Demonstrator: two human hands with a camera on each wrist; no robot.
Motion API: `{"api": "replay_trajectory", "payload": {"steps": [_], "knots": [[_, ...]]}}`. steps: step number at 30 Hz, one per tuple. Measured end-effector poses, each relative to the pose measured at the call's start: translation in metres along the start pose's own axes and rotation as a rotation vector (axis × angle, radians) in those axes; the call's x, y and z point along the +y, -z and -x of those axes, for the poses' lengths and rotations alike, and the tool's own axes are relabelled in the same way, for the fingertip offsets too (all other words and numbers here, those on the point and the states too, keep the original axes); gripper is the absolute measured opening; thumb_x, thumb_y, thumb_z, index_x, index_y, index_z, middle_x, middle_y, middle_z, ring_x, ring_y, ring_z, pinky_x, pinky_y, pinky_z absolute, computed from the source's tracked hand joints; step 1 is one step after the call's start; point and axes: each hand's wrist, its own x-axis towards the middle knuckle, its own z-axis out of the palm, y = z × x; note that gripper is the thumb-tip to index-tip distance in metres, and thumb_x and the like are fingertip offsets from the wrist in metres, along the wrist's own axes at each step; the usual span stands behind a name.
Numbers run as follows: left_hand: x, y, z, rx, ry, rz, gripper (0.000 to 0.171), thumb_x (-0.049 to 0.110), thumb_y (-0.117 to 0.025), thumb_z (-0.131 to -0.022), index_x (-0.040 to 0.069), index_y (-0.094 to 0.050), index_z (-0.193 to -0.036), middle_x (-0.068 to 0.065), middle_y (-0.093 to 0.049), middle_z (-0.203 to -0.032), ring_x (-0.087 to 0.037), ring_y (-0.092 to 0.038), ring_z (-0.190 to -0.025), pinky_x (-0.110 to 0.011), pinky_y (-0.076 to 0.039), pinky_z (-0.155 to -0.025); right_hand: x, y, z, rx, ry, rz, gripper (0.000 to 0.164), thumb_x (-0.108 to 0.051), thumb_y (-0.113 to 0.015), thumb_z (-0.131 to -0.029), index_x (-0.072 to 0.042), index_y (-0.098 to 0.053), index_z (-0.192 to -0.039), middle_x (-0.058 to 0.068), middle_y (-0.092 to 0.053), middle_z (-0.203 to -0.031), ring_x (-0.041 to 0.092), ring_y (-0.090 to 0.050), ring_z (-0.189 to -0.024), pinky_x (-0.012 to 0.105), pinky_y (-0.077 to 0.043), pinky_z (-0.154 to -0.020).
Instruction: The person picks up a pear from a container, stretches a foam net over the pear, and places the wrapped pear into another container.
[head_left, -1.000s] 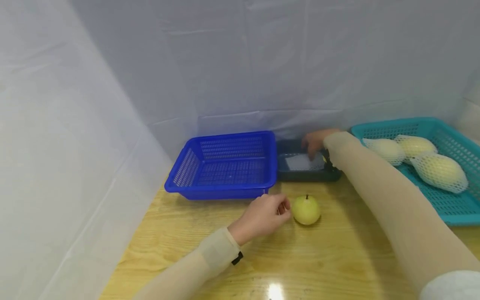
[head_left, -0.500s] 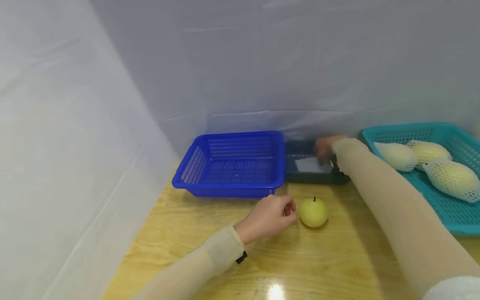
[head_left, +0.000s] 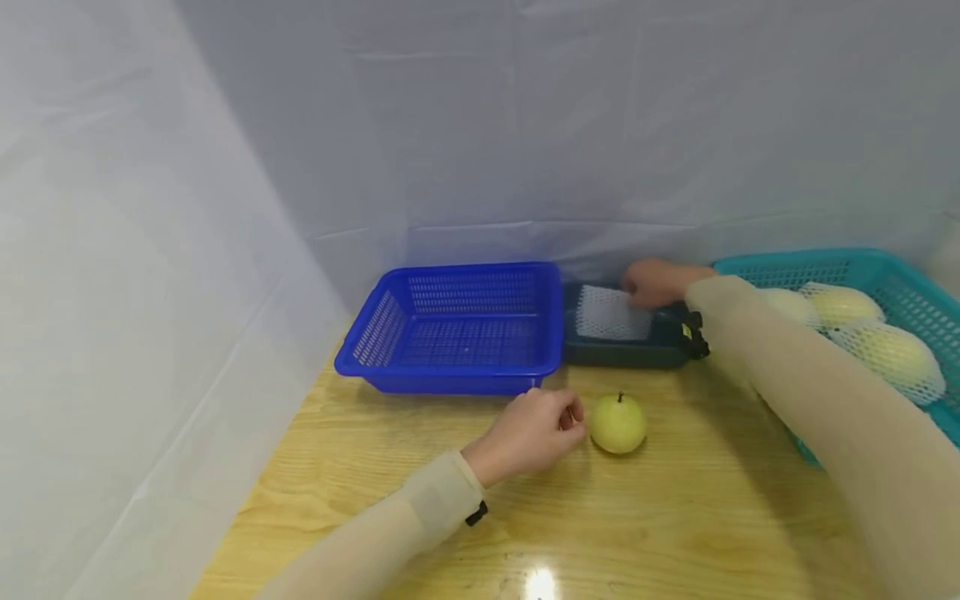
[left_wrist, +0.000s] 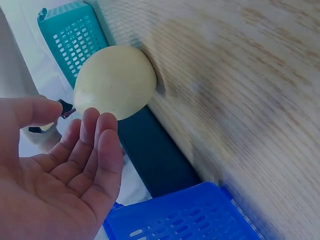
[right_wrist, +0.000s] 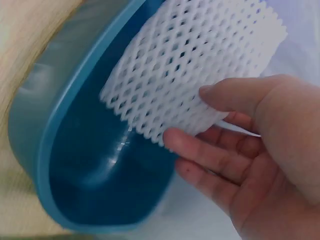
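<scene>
A yellow-green pear (head_left: pixel 618 424) with a short stem stands on the wooden table. Just to its left is my left hand (head_left: pixel 525 435), fingers loosely bent and holding nothing; in the left wrist view the fingertips come close to the pear (left_wrist: pixel 116 80), and whether they touch it I cannot tell. At the back, my right hand (head_left: pixel 660 283) pinches a white foam net sleeve (right_wrist: pixel 195 65) between thumb and fingers. The sleeve lies flat and slants up over the dark green bin (head_left: pixel 626 356). In the right wrist view the bin's inside (right_wrist: pixel 100 150) shows below the sleeve.
A blue basket (head_left: pixel 450 385) stands left of the bin. On the right, a teal basket (head_left: pixel 847 260) holds several pears in foam nets (head_left: pixel 892 358), partly hidden by my right forearm. White sheeting (head_left: pixel 480 125) rises behind and at the left.
My right hand has taken hold of the net sleeve, which is now raised and tilted in the bin. My left hand and the pear stay in place; the view shifts slightly.
</scene>
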Motion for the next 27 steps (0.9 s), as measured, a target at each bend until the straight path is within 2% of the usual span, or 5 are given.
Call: {"api": "replay_trajectory", "payload": {"steps": [7, 14, 19, 22, 27], "knots": [[0.001, 0.003, -0.001, 0.083, -0.022, 0.071, 0.011, 0.015, -0.06, -0.096, 0.012, -0.068, -0.102, 0.008, -0.065, -0.081, -0.002, -0.055, -0.065, -0.017, -0.047, -0.062, -0.014, 0.015, 0.033, 0.159, 0.05, 0.005, 0.011, -0.015, -0.064, -0.096, -0.005, -0.067, -0.1, 0.006, -0.065, -0.088, 0.019, -0.059, -0.077, 0.04, -0.05, -0.068], [0.001, 0.007, -0.003, 0.274, -0.076, 0.152, 0.008, 0.012, -0.058, -0.094, 0.014, -0.065, -0.099, 0.008, -0.062, -0.077, -0.002, -0.054, -0.064, -0.018, -0.047, -0.059, -0.043, 0.025, 0.073, 0.281, 0.111, 0.022, 0.015, -0.012, -0.067, -0.096, -0.007, -0.067, -0.11, 0.007, -0.067, -0.102, 0.017, -0.064, -0.086, 0.041, -0.056, -0.074], [0.006, 0.012, -0.008, 0.409, -0.085, 0.189, 0.013, 0.008, -0.054, -0.095, 0.013, -0.063, -0.102, 0.004, -0.063, -0.087, -0.006, -0.055, -0.071, -0.021, -0.049, -0.064, -0.066, 0.022, 0.098, 0.348, 0.176, 0.036, 0.019, -0.008, -0.07, -0.092, -0.01, -0.068, -0.111, 0.004, -0.066, -0.108, 0.012, -0.063, -0.087, 0.035, -0.056, -0.074], [0.009, 0.016, -0.013, 0.41, -0.076, 0.25, 0.018, 0.008, -0.052, -0.096, 0.012, -0.063, -0.11, 0.001, -0.063, -0.099, -0.009, -0.058, -0.078, -0.022, -0.05, -0.068, -0.08, 0.018, 0.11, 0.383, 0.239, 0.048, 0.019, -0.005, -0.071, -0.091, -0.013, -0.068, -0.108, -0.001, -0.064, -0.105, 0.01, -0.061, -0.088, 0.032, -0.055, -0.073], [0.017, 0.018, -0.022, 0.258, -0.044, 0.53, 0.034, 0.014, -0.046, -0.104, 0.011, -0.057, -0.136, -0.005, -0.062, -0.117, -0.023, -0.065, -0.079, -0.029, -0.055, -0.065, -0.103, 0.006, 0.124, 0.481, 0.408, 0.083, 0.024, -0.005, -0.075, -0.088, -0.016, -0.064, -0.106, -0.003, -0.061, -0.111, 0.009, -0.062, -0.091, 0.031, -0.056, -0.072]]}}
